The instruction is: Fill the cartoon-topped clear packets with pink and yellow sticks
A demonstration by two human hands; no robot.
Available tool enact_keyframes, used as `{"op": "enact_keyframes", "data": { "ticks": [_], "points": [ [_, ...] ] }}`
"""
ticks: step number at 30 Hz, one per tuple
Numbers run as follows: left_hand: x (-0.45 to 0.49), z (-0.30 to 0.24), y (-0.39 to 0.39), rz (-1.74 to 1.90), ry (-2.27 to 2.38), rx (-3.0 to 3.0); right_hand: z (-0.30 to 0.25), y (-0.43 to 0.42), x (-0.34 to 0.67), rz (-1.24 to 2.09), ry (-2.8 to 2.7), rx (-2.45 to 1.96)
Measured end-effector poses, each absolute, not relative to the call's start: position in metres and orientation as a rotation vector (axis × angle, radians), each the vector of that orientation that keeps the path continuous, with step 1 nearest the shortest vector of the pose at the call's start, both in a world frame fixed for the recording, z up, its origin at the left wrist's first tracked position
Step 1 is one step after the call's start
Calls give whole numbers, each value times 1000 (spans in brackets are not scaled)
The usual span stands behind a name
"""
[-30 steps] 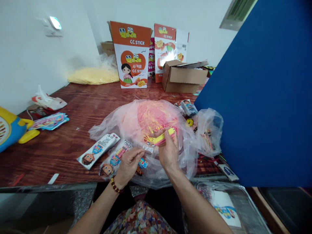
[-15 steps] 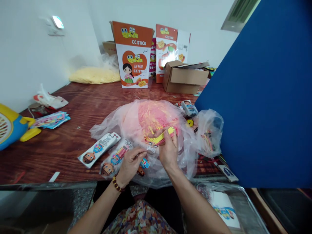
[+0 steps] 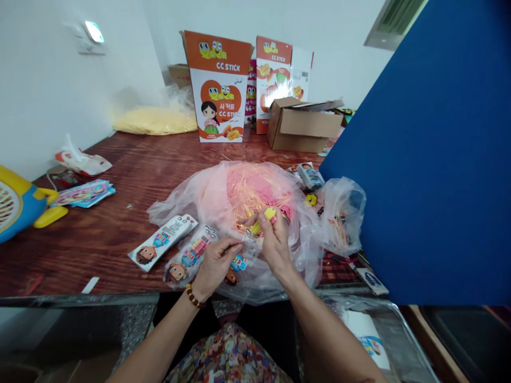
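Note:
My right hand (image 3: 275,244) is closed around a small bundle of thin yellow sticks (image 3: 270,213), with some pink among them. My left hand (image 3: 215,265) pinches the top edge of a printed clear pouch (image 3: 238,263), close to the lower end of the bundle. Fingers hide much of the pouch's mouth, so I cannot tell whether the sticks are inside it. Behind both hands, a large clear plastic bag (image 3: 209,194) lies open, full of loose pink and yellow sticks (image 3: 255,183). Left of my left hand lie a filled pouch (image 3: 194,255) and a stack of flat pouches (image 3: 163,242).
Orange-and-white cartons (image 3: 217,88) and an open brown box (image 3: 307,130) stand at the back. A blue panel (image 3: 423,175) borders the right side. Nearby sits a small plastic bag (image 3: 345,213). A yellow-and-blue toy-like object (image 3: 24,205) is at the far left.
My right hand has turned, tilting the stick bundle more upright, with less of it showing. The left hand still pinches the pouch in nearly the same place.

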State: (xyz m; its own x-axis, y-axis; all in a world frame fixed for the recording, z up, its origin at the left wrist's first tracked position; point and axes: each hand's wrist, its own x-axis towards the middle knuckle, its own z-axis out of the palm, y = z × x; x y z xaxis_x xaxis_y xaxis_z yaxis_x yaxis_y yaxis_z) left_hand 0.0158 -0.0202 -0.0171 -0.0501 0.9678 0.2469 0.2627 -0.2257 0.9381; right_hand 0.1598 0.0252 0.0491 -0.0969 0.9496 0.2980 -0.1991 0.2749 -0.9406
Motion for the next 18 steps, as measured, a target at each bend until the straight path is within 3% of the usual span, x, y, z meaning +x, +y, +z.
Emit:
{"op": "enact_keyframes", "data": {
  "ticks": [6,18],
  "points": [
    [14,-6,-19,1265,1247,1400,65,48,178,1340,-1576,-815],
    [17,2,-18,1200,1328,1215,48,40,169,1291,-1241,-831]
  ]
}}
